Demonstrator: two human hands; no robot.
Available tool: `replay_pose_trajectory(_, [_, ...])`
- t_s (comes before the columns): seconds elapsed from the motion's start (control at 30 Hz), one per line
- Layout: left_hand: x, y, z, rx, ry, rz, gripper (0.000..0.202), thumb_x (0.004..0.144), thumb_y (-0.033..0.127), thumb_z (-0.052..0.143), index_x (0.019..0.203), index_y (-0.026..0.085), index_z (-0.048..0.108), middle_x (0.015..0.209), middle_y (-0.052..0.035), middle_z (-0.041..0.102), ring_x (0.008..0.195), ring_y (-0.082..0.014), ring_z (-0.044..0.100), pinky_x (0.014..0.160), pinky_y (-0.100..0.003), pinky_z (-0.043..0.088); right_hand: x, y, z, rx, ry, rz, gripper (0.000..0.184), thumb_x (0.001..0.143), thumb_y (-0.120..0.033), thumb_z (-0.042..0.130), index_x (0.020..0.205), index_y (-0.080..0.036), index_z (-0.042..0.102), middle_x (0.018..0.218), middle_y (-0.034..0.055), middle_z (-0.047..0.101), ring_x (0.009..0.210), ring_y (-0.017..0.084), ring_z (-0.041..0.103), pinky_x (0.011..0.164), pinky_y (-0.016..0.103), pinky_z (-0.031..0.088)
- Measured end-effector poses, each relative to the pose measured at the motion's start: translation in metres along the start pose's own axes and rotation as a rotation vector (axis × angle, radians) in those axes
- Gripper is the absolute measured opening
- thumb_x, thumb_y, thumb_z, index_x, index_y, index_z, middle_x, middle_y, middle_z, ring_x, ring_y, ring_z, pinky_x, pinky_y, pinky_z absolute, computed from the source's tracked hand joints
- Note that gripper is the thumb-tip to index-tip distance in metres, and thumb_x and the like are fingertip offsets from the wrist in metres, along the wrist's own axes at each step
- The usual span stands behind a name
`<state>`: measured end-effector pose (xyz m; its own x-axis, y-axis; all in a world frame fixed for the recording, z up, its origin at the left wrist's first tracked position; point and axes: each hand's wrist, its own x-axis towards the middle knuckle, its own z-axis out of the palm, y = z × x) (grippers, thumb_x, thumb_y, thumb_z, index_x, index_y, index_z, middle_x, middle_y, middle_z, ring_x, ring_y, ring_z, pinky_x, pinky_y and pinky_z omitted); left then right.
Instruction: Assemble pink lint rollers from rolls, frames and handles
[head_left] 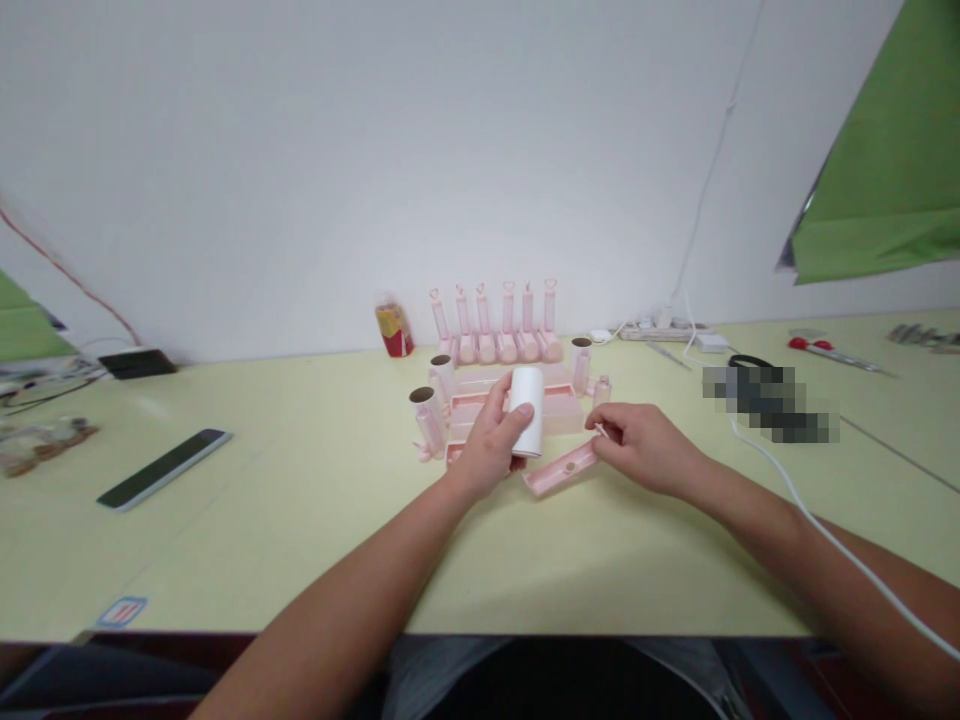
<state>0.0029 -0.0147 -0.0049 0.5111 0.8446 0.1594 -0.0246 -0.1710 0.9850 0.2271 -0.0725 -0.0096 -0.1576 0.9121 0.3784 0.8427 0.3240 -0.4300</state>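
Note:
My left hand [491, 440] is closed round a white paper roll [527, 408], holding it upright above the table. My right hand [637, 445] pinches the end of a pink plastic handle piece [561, 470] that lies flat on the yellow table [300, 520] just below the roll. Behind them lie pink trays [559, 405] and several pink rollers with brown cardboard cores [427, 415]. A row of several pink handles [495, 325] stands upright at the back by the wall.
A red and yellow bottle [394, 328] stands by the wall. A dark phone [163, 467] lies at left. A power strip [664, 330], a white cable [825, 530], red-handled scissors [829, 350] and a green cloth [885, 170] are at right.

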Motion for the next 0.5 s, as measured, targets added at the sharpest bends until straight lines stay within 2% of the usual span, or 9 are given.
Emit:
replay_pose_trajectory(0.13, [-0.001, -0.002, 0.002, 0.035, -0.068, -0.025, 0.077, 0.085, 0.054, 0.057, 0.149, 0.026, 0.025, 0.073, 0.0022, 0.048, 0.049, -0.0103, 0.046, 0.042, -0.02, 0.034, 0.0, -0.002, 0.004, 0.12, 0.001, -0.051, 0.018, 0.083, -0.023, 0.053, 0.087, -0.017, 0.069, 0.076, 0.0022, 0.063, 0.065, 0.015, 0.056, 0.064, 0.027, 0.04])
replay_pose_trajectory(0.27, [-0.003, -0.001, 0.005, 0.068, -0.139, -0.032, 0.082, 0.085, 0.052, 0.058, 0.152, 0.028, 0.018, 0.081, 0.0002, 0.053, 0.053, -0.0102, 0.046, 0.047, -0.02, 0.034, -0.002, -0.006, 0.006, 0.266, -0.018, 0.044, 0.017, 0.088, -0.026, 0.048, 0.083, -0.019, 0.063, 0.065, -0.0016, 0.061, 0.057, 0.014, 0.055, 0.056, 0.025, 0.038])
replay_pose_trajectory(0.4, [-0.005, -0.002, 0.008, 0.082, -0.235, -0.028, 0.081, 0.084, 0.05, 0.061, 0.152, 0.027, 0.023, 0.092, -0.0027, 0.057, 0.062, -0.0113, 0.048, 0.055, -0.021, 0.037, -0.003, -0.009, 0.009, 0.406, -0.037, 0.118, 0.014, 0.089, -0.029, 0.048, 0.084, -0.02, 0.057, 0.059, -0.0047, 0.057, 0.049, 0.012, 0.052, 0.05, 0.023, 0.037])
replay_pose_trajectory(0.5, [-0.006, -0.006, 0.009, 0.088, -0.241, -0.014, 0.081, 0.084, 0.05, 0.062, 0.152, 0.026, 0.025, 0.092, -0.0027, 0.057, 0.065, -0.0116, 0.048, 0.057, -0.022, 0.037, -0.002, -0.008, 0.014, 0.52, -0.046, 0.159, 0.013, 0.089, -0.03, 0.048, 0.089, -0.021, 0.057, 0.056, -0.0065, 0.054, 0.043, 0.01, 0.047, 0.046, 0.022, 0.036])
